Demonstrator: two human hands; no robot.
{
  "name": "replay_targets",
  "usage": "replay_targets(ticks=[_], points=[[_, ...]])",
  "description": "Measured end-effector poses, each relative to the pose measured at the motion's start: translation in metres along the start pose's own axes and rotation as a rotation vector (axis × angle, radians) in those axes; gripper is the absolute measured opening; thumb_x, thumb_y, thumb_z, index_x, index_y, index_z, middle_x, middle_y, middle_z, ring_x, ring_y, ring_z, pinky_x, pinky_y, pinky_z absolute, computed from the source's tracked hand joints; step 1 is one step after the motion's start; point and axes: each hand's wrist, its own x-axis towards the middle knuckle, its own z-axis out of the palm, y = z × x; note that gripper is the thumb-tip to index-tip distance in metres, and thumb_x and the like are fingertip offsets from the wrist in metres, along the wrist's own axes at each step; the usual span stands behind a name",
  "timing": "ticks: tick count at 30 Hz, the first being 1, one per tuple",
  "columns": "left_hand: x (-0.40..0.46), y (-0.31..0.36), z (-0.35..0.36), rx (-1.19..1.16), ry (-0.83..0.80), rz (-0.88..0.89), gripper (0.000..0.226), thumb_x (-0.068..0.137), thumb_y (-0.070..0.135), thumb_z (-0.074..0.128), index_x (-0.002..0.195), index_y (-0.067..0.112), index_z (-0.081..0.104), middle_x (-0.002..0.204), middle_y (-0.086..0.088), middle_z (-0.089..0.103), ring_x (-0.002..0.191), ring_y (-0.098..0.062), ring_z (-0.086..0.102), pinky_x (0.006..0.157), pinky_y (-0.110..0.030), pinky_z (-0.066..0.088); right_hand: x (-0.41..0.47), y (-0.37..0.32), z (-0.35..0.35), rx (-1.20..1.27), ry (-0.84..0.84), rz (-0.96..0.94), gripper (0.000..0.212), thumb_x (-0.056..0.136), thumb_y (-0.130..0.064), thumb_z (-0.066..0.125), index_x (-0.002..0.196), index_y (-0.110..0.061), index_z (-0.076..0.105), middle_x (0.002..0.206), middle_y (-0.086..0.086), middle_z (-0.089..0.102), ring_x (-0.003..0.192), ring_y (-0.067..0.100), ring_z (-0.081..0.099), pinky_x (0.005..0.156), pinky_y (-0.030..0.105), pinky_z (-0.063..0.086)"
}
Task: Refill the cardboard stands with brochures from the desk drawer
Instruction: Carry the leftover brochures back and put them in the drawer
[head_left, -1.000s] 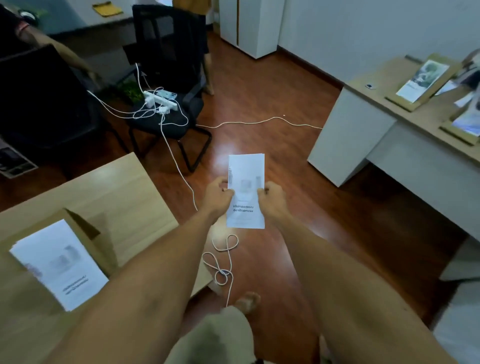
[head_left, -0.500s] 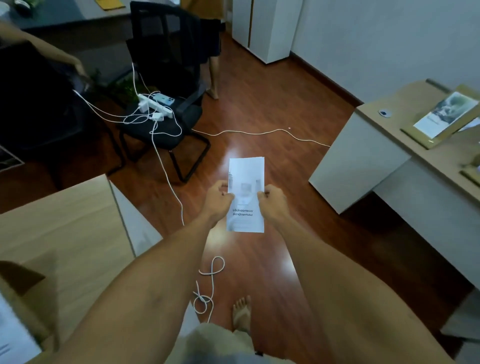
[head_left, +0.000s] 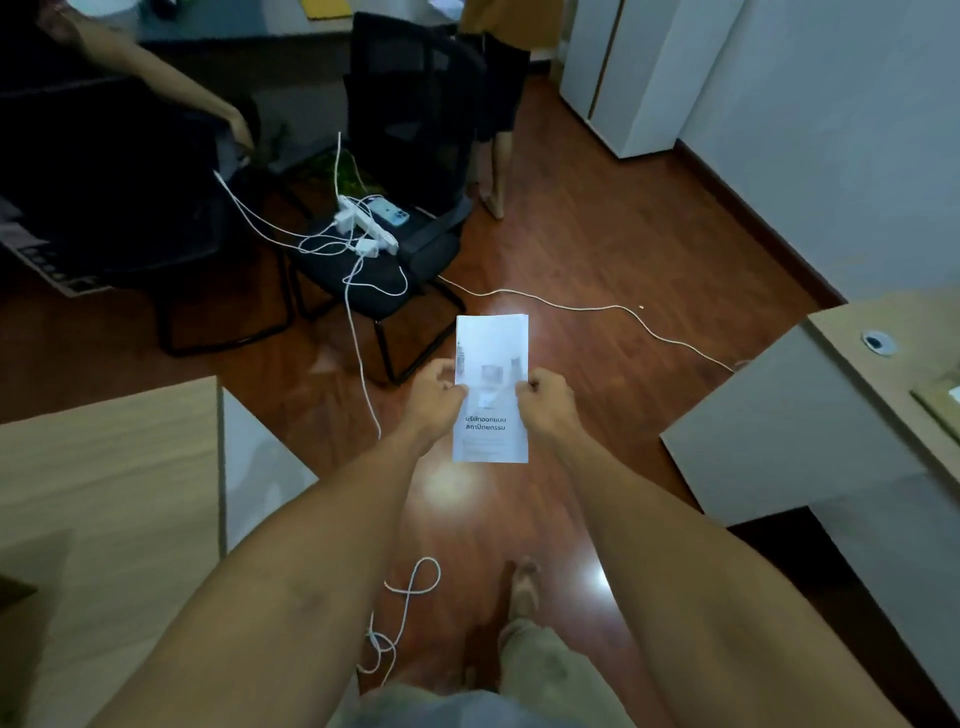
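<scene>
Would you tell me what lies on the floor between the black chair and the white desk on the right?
In the head view, a white cable trails across bare wooden floor from the black chair towards the white desk.

View: single head-worn wide-angle camera
Facing: forward and down over outstretched arms to the wooden floor (head_left: 597, 249)
Nearness: arms close, black chair (head_left: 410, 156) farther

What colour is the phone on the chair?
Light blue phone, seen best in the head view.
</scene>
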Motion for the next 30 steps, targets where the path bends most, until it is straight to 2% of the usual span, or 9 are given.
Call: replay_targets(ticks=[5,7,9,14,17,20,23,26,30], points=[[0.079,0.0,-0.015,0.03,0.154,-0.034,0.031,0.069,0.026,0.061,0.088,0.05,0.066,0.081,-0.001,0.077,0.088,-0.027,0.075,0.087,-0.051,0.06,0.079,-0.041,0.003,-0.019,-0.107,-0.111,0.035,0.095,-0.008,0.05,0.062,-0.017,0.044,0.063,-0.007,0.049,0.062,0.015,0.045,0.052,0.028,0.032],[0.093,0.017,-0.022,0.006,0.201,-0.055,0.028,0.07,0.025,0.06,0.089,0.045,0.066,0.084,-0.003,0.078,0.089,-0.029,0.075,0.088,-0.05,0.059,0.106,-0.058,0.005,-0.024,-0.161,-0.154,0.034,0.096,-0.007,0.048,0.064,-0.017,0.045,0.064,-0.005,0.047,0.06,0.014,0.042,0.046,0.023,0.031],[0.101,0.043,-0.028,-0.046,0.247,-0.069,0.024,0.072,0.022,0.058,0.091,0.036,0.065,0.092,-0.012,0.078,0.091,-0.032,0.075,0.089,-0.051,0.06,0.132,-0.078,0.007,-0.038,-0.211,-0.188,0.024,0.097,-0.007,0.047,0.076,-0.008,0.057,0.072,0.001,0.055,0.062,0.015,0.046,0.046,0.02,0.034],[0.131,0.074,-0.047,-0.115,0.356,-0.068,0.028,0.091,-0.003,0.053,0.109,0.016,0.064,0.101,-0.026,0.074,0.084,-0.029,0.068,0.077,-0.042,0.057,0.19,-0.12,0.027,-0.055,-0.296,-0.268,0.027,0.095,-0.012,0.047,0.069,-0.012,0.051,0.077,0.005,0.061,0.078,0.026,0.057,0.066,0.031,0.042],[0.152,0.076,-0.066,-0.115,0.437,-0.109,0.027,0.087,0.005,0.056,0.108,0.021,0.065,0.102,-0.02,0.076,0.09,-0.036,0.073,0.085,-0.044,0.058,0.216,-0.145,0.045,-0.098,-0.369,-0.312,0.024,0.095,-0.014,0.047,0.075,-0.006,0.058,0.079,0.006,0.064,0.084,0.03,0.06,0.066,0.033,0.042],[0.173,0.072,-0.091,-0.115,0.493,-0.154,0.028,0.084,0.009,0.056,0.102,0.028,0.066,0.097,-0.02,0.076,0.092,-0.038,0.073,0.087,-0.052,0.058,0.236,-0.172,0.066,-0.112,-0.436,-0.367,0.026,0.097,-0.013,0.045,0.073,-0.01,0.054,0.075,0.003,0.06,0.076,0.024,0.056,0.056,0.031,0.036],[0.198,0.07,-0.12,-0.135,0.545,-0.172,0.027,0.08,0.01,0.057,0.093,0.032,0.066,0.093,-0.018,0.076,0.092,-0.04,0.074,0.086,-0.052,0.058,0.259,-0.199,0.095,-0.122,-0.485,-0.391,0.024,0.097,-0.014,0.044,0.076,-0.008,0.053,0.079,0.005,0.062,0.072,0.022,0.056,0.057,0.031,0.042],[0.227,0.068,-0.157,-0.182,0.569,-0.173,0.029,0.082,0.011,0.058,0.103,0.029,0.067,0.092,-0.012,0.077,0.087,-0.03,0.074,0.088,-0.049,0.058,0.284,-0.231,0.132,-0.148,-0.515,-0.421,0.025,0.099,-0.016,0.045,0.083,-0.002,0.058,0.085,0.01,0.065,0.08,0.028,0.062,0.069,0.04,0.051],[0.263,0.068,-0.218,-0.202,0.617,-0.17,0.029,0.088,0.003,0.058,0.109,0.023,0.064,0.091,-0.01,0.076,0.086,-0.025,0.072,0.086,-0.042,0.058,0.31,-0.286,0.184,-0.187,-0.566,-0.481,0.03,0.101,-0.016,0.045,0.071,-0.013,0.049,0.074,0.002,0.056,0.071,0.021,0.054,0.064,0.033,0.042]])
